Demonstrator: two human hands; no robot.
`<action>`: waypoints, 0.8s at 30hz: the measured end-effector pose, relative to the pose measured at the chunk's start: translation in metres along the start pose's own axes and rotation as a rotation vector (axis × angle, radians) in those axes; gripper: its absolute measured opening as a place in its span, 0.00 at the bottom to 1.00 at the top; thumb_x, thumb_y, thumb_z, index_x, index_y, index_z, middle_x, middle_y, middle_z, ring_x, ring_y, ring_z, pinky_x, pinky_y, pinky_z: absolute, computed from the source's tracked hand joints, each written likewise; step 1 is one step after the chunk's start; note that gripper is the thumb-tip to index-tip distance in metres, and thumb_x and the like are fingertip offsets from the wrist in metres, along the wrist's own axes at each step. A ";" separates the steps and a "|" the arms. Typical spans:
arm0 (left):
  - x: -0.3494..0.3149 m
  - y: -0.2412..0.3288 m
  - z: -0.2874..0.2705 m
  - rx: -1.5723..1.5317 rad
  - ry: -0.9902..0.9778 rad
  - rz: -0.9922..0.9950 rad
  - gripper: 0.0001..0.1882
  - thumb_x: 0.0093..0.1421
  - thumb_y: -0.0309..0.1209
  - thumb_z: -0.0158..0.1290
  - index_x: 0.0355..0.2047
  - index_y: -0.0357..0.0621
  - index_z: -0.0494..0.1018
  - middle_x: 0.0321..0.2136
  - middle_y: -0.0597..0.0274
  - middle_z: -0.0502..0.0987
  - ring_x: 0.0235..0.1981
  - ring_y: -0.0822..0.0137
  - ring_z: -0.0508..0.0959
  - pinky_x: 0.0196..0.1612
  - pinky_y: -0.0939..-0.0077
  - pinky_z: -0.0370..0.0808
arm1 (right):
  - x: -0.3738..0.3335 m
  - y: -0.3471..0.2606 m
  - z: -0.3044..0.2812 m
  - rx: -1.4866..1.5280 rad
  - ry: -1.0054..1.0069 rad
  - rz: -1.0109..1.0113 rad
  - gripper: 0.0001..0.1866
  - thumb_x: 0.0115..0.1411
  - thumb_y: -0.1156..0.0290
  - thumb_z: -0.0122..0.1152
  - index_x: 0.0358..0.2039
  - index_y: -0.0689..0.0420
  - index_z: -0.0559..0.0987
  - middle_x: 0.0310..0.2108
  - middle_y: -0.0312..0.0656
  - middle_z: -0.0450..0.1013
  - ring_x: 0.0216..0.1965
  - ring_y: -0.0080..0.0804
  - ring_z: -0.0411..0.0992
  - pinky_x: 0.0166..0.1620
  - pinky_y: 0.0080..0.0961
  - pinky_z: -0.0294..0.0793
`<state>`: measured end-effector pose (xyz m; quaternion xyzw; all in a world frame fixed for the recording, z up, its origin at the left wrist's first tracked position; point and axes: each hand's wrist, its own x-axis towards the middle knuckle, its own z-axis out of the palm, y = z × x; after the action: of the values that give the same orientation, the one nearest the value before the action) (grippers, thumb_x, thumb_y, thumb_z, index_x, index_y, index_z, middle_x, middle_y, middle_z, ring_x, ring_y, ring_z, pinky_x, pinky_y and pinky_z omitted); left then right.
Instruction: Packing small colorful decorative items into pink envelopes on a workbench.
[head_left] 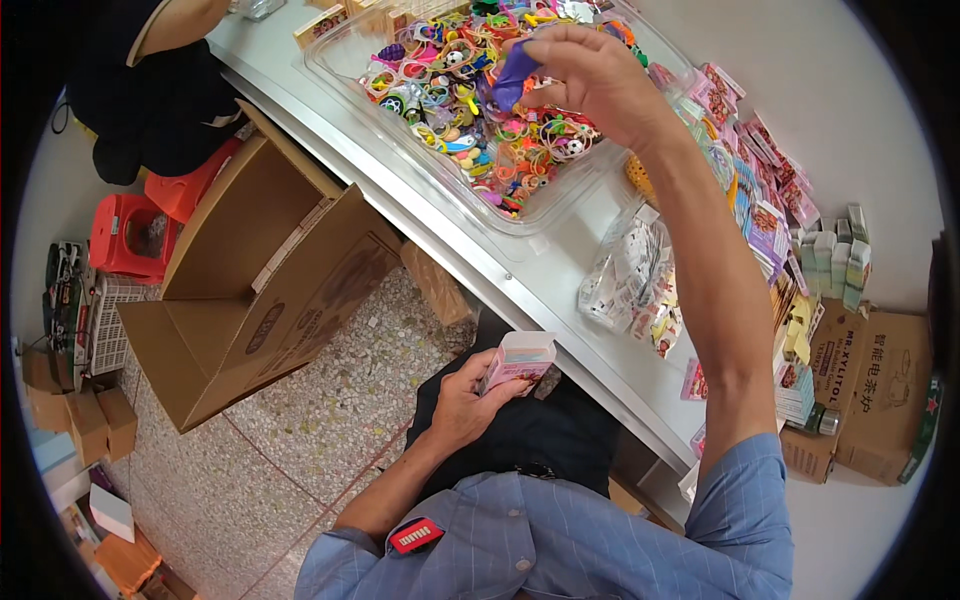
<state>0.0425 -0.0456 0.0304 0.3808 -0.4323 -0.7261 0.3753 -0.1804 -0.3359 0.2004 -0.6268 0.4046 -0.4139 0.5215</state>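
My left hand (462, 402) holds a small pink and white open box (518, 360) down by my lap, below the table edge. My right hand (590, 78) reaches out over a clear plastic tray (560, 205) heaped with several small colourful toys and rings (470, 100). Its fingers pinch a small purple toy (515, 75) just above the heap.
Clear bags of small items (632, 275) and rows of pink packets (770, 190) lie on the white table (560, 300) to the right. Cardboard cartons (880, 390) stand at the far right. A large open carton (260, 290) sits on the speckled floor, red stools (130, 235) beside it. Another person (150, 90) sits top left.
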 end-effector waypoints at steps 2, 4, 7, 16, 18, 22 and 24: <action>0.002 0.002 0.003 0.002 -0.010 0.002 0.22 0.64 0.19 0.59 0.57 0.31 0.69 0.45 0.52 0.82 0.44 0.67 0.83 0.51 0.74 0.80 | 0.004 0.004 -0.006 0.346 0.051 0.096 0.10 0.66 0.68 0.62 0.43 0.60 0.80 0.47 0.45 0.78 0.35 0.24 0.77 0.38 0.21 0.78; 0.004 0.002 0.005 0.004 -0.020 0.005 0.22 0.64 0.19 0.59 0.57 0.31 0.69 0.45 0.52 0.82 0.45 0.68 0.83 0.51 0.74 0.80 | 0.016 0.014 -0.016 0.522 0.109 0.119 0.08 0.66 0.69 0.61 0.42 0.59 0.77 0.39 0.41 0.77 0.31 0.22 0.74 0.29 0.20 0.76; 0.007 0.004 0.005 0.024 -0.021 0.012 0.22 0.64 0.20 0.60 0.58 0.32 0.69 0.45 0.52 0.82 0.45 0.68 0.83 0.51 0.75 0.80 | 0.032 0.015 -0.010 0.638 0.139 0.188 0.10 0.67 0.66 0.61 0.42 0.58 0.74 0.27 0.33 0.73 0.23 0.19 0.67 0.20 0.18 0.65; 0.004 0.006 -0.001 -0.063 0.032 -0.020 0.23 0.63 0.23 0.62 0.57 0.32 0.71 0.44 0.56 0.82 0.44 0.72 0.81 0.50 0.76 0.78 | 0.040 0.056 0.042 -1.413 -0.072 0.078 0.22 0.58 0.51 0.66 0.29 0.61 0.83 0.28 0.52 0.79 0.33 0.52 0.79 0.38 0.45 0.78; 0.004 0.006 -0.003 -0.059 0.031 -0.029 0.23 0.63 0.23 0.62 0.57 0.32 0.70 0.45 0.56 0.82 0.44 0.72 0.81 0.50 0.76 0.78 | 0.044 0.057 0.042 -1.455 -0.046 0.067 0.21 0.59 0.53 0.64 0.29 0.62 0.83 0.27 0.52 0.79 0.32 0.52 0.79 0.38 0.45 0.78; 0.005 0.014 0.001 -0.060 0.027 -0.006 0.23 0.63 0.22 0.62 0.57 0.32 0.70 0.44 0.56 0.82 0.44 0.71 0.82 0.50 0.76 0.79 | 0.029 0.027 -0.005 -1.227 -0.101 0.092 0.21 0.62 0.56 0.58 0.28 0.65 0.81 0.25 0.51 0.77 0.26 0.46 0.75 0.34 0.40 0.74; 0.002 0.014 0.001 -0.064 0.030 -0.020 0.23 0.63 0.21 0.61 0.58 0.32 0.69 0.45 0.55 0.82 0.46 0.71 0.81 0.51 0.76 0.78 | 0.011 0.007 -0.026 -1.064 -0.191 0.091 0.22 0.62 0.56 0.56 0.29 0.66 0.80 0.24 0.51 0.76 0.25 0.42 0.73 0.33 0.37 0.72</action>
<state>0.0440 -0.0521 0.0433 0.3839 -0.3995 -0.7373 0.3866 -0.2016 -0.3556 0.1974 -0.8210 0.5359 -0.0702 0.1840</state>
